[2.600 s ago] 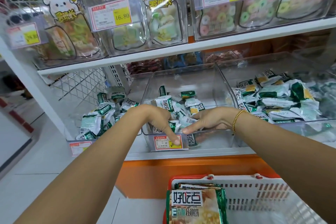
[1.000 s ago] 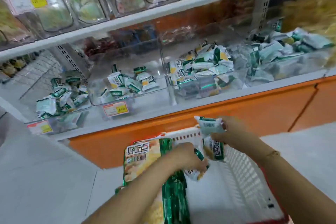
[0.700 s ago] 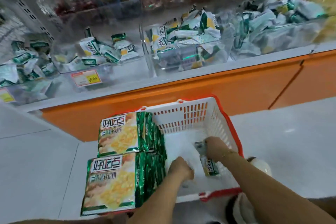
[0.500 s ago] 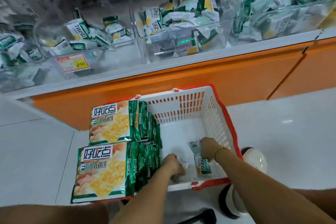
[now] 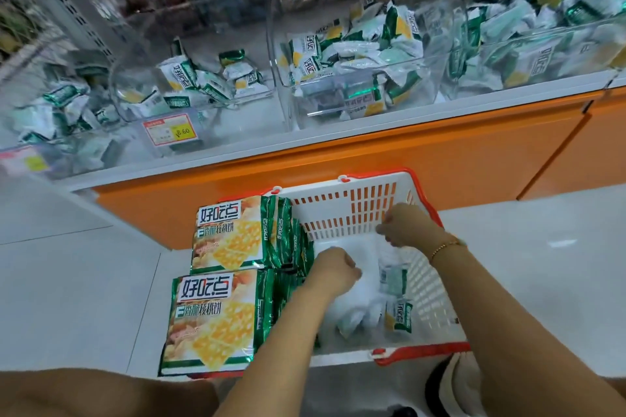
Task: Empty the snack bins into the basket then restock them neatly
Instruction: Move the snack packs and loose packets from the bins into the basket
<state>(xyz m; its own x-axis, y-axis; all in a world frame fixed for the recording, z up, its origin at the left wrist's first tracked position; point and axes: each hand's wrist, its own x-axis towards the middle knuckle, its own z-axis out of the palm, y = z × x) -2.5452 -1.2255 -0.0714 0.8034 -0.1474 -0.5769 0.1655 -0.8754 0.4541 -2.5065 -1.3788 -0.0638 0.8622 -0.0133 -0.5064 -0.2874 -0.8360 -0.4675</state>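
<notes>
Head view: a white plastic basket with a red rim [image 5: 342, 213] sits on the pale tile floor [image 5: 67, 281], close to the orange front panel [image 5: 372, 159] under the shelf. Two big green and yellow cracker bags [image 5: 227, 234] fill the basket's left side, one behind the other. Each has "好吃点" in big dark letters on a white patch.

On the right side of the basket lie a few small white and green snack packets [image 5: 399, 315]. One shows the same "好吃点" turned sideways. The white basket bottom shows bare between these packets and the far wall.

The left hand [image 5: 333, 269] is over the middle of the basket, next to the big bags. Its fingers are curled under, and I cannot tell if it holds anything. The right hand [image 5: 406, 225] is near the far right corner with its fingers curled down. A blurry packet [image 5: 391, 272] is just below it, and I cannot tell if the fingers touch it. A thin gold bracelet [image 5: 443, 245] is on that wrist.

Up on the white shelf [image 5: 338, 135] stand clear plastic bins [image 5: 349, 78] side by side, with more of the small packets inside. One bin has only a few packets [image 5: 189, 85]. It carries a red and yellow price tag [image 5: 171, 132] that reads "8.60". The floor to the right of the basket is open.
</notes>
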